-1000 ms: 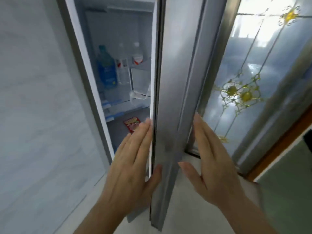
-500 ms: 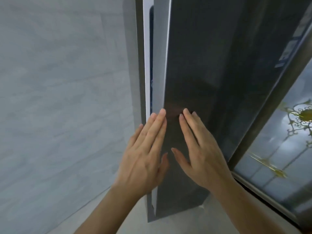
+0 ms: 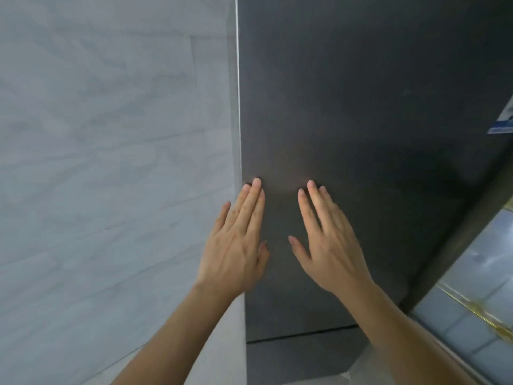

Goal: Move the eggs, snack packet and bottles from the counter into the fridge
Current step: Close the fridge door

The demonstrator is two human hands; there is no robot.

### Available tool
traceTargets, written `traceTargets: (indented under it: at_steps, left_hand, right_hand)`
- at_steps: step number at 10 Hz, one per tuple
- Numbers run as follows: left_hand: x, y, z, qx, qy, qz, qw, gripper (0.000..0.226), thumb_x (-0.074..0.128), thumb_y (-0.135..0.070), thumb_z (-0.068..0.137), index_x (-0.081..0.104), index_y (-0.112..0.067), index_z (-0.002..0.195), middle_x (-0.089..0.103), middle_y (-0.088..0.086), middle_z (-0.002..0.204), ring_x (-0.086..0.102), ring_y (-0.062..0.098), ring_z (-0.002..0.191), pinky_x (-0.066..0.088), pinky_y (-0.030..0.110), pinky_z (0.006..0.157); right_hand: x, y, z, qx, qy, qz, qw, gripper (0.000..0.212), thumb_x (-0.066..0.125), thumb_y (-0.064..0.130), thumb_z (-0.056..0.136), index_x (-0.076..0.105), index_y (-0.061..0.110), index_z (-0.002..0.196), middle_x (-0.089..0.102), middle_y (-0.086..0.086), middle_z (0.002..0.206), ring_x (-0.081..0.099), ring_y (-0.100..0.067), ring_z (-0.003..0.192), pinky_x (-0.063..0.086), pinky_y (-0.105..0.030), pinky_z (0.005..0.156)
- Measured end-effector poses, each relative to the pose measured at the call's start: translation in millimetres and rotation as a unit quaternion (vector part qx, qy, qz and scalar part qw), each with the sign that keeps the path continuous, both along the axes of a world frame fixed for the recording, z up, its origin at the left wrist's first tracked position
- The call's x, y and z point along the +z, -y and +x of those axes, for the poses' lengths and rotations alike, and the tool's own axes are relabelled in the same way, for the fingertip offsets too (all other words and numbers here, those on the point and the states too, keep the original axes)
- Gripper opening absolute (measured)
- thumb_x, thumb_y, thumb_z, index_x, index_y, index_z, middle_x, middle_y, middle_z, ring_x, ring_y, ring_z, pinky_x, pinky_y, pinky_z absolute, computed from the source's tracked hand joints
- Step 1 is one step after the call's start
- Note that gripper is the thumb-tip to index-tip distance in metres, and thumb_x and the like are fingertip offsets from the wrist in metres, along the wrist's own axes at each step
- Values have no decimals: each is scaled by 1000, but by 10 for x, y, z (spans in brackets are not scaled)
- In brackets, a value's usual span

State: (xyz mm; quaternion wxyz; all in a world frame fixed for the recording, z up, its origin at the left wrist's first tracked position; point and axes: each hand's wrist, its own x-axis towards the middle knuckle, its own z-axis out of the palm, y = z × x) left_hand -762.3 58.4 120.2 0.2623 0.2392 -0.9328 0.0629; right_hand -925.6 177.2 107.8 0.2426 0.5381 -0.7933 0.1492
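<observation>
The dark grey fridge door (image 3: 361,107) fills the middle and right of the head view and lies flush against the fridge body, so nothing inside can be seen. My left hand (image 3: 238,245) presses flat on the door near its left edge, fingers straight. My right hand (image 3: 327,243) presses flat on the door just to the right of it, fingers straight and slightly spread. Neither hand holds anything. The eggs, snack packet and bottles are out of sight.
A pale grey tiled wall (image 3: 111,162) stands directly left of the fridge. A lower fridge door (image 3: 299,357) begins below a thin seam. A glass panel with gold trim (image 3: 477,287) is at the lower right. A blue-white sticker (image 3: 503,120) sits on the door's right edge.
The fridge door has swung from ajar to shut, hiding the bottles and red packet inside. Both hands went from its edge to pressing on its front face.
</observation>
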Motion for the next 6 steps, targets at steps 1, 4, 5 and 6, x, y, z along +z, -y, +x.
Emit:
traceTargets:
  at_steps: [1,4,5,6]
  left_hand:
    - [-29,33,-65,25,7,1,1000,94,59,-29,86,2,-8,158,-7,2,168,-5,17,154,21,45,123]
    - [47,-176,-118,78,2,6,997,87,54,-41,88,13,-9,158,-2,4,168,1,20,154,26,48,121]
    - [155,-286,-140,89,-22,20,996,82,53,-44,88,21,-13,157,9,3,167,10,20,154,28,46,119]
    - [247,-461,-175,90,-34,17,995,77,52,-45,87,30,-15,154,24,3,164,21,22,152,30,45,118]
  right_hand:
    - [-70,83,-68,-6,5,6,1000,84,49,47,98,3,13,160,-4,-6,169,1,-25,155,26,-50,121]
    - [70,-13,-123,43,18,23,999,87,56,45,93,6,22,160,0,-3,169,6,-25,155,24,-51,122]
    - [216,-97,-137,61,14,6,998,83,57,43,91,15,23,160,20,-5,166,20,-26,153,28,-50,120]
    - [334,-230,-129,60,24,-7,998,79,59,41,88,26,21,157,36,-6,160,29,-28,150,32,-49,118]
